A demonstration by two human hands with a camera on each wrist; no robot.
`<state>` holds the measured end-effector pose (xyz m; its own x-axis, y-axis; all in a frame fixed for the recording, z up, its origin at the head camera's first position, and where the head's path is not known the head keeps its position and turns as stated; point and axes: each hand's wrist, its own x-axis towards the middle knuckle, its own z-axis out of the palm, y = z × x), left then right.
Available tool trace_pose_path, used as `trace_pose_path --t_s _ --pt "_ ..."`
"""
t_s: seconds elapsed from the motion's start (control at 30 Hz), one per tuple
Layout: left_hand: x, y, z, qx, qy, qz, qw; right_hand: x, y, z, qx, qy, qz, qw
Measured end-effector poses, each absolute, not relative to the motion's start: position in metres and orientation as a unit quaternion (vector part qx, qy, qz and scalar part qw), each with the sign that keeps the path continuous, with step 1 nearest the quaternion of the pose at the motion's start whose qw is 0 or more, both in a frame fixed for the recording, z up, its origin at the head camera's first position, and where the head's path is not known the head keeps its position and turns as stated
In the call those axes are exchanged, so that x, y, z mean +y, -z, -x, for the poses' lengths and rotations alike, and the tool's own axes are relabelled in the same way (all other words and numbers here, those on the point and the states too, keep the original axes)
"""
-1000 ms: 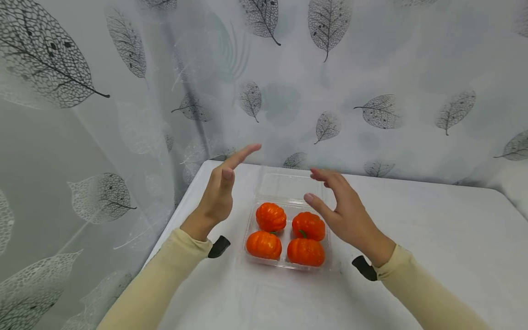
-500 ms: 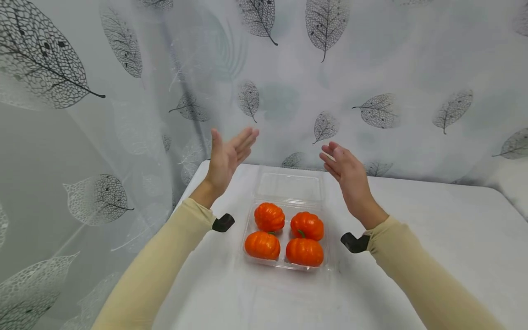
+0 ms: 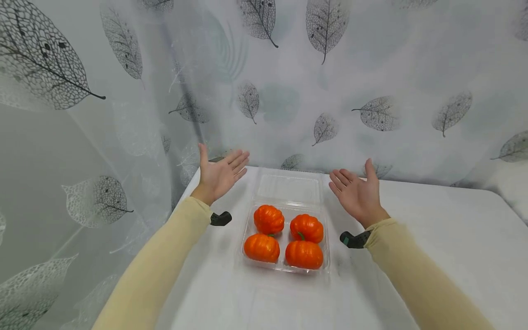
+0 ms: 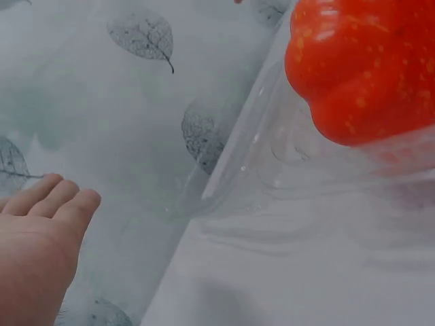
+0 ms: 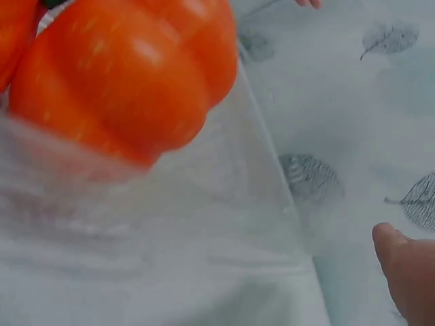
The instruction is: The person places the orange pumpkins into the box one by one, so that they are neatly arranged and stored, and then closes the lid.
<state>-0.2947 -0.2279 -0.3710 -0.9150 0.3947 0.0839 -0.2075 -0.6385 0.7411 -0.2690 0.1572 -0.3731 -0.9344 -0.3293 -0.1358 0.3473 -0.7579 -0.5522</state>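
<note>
Several small orange pumpkins (image 3: 304, 255) sit in a clear plastic clamshell box (image 3: 282, 266), whose lid (image 3: 290, 188) lies folded back behind it. To the left of the lid, my left hand (image 3: 218, 176) is held in the air, palm showing, fingers straight and thumb up. My right hand (image 3: 359, 195) mirrors it on the right, likewise holding nothing. Neither hand touches the box. The left wrist view has one pumpkin (image 4: 370, 68) at upper right and part of the left hand (image 4: 34, 258). In the right wrist view, a blurred pumpkin (image 5: 129, 81) fills the upper left.
The box stands on a white-covered table (image 3: 429, 247). Behind and to the left hangs a pale curtain (image 3: 280, 101) printed with grey leaves. A dark wrist-worn device (image 3: 221, 218) sticks out at the left cuff, another dark device (image 3: 354, 239) at the right one.
My hands have risen, moved apart and turned from facing each other to showing their palms, then sunk slightly. The box and pumpkins have stayed in place.
</note>
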Motion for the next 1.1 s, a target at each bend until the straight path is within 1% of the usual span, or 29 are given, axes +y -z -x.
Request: trace_pose_path --t_s 0.27,0.4,0.87,1.1 --pt "-0.233 0.411 0.299 0.316 -0.925 -0.023 0.208 0.163 0.407 0.271 0.295 0.931 -0.047 0.210" --pt "-0.232 0.423 0.301 0.318 -0.921 0.002 0.225 0.162 0.418 0.271 0.313 0.921 -0.054 0.224" --pt "-0.222 0.433 0.303 0.326 -0.910 0.015 0.255 0.161 0.424 0.271 0.336 0.908 -0.054 0.244" --pt "-0.220 0.431 0.305 0.342 -0.904 0.015 0.254 0.160 0.421 0.274 0.335 0.908 -0.034 0.250"
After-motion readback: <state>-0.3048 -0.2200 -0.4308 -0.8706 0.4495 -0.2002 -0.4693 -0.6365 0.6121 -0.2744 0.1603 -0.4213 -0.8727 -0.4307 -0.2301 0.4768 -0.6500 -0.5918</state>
